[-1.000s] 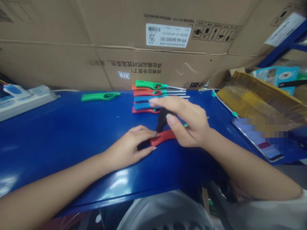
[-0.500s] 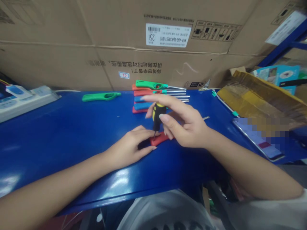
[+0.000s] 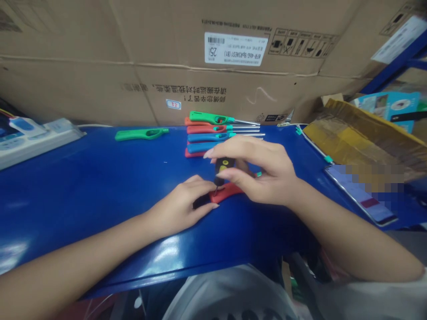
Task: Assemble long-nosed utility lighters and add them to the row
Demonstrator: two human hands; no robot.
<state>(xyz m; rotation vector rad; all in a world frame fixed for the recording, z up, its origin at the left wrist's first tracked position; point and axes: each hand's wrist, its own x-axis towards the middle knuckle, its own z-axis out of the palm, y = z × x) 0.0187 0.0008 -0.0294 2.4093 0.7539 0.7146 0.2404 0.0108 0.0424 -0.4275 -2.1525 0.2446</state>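
Note:
My left hand [image 3: 185, 200] rests on the blue table and grips the handle end of a red gas lighter [image 3: 227, 192] between thumb and fingers. In my right hand [image 3: 263, 171] is a short black and yellow screwdriver [image 3: 223, 170], held upright. Its tip meets the red handle close to my left fingertips. My right hand covers the front part of the red lighter, though a bit of teal shows past the fingers. Just behind lies a row of several lighters [image 3: 207, 137] in green, red and blue, their metal tubes pointing right.
A green lighter handle [image 3: 142, 134] without a tube lies at back left, near a white power strip [image 3: 40, 142]. On the right are a phone [image 3: 362, 195] and a taped yellow-brown package [image 3: 363, 138]. A large cardboard box [image 3: 100, 71] walls off the table's back.
My right hand has changed its grip on the screwdriver, its fingers now lower and more curled around the handle. The left hand and the red lighter stay in place.

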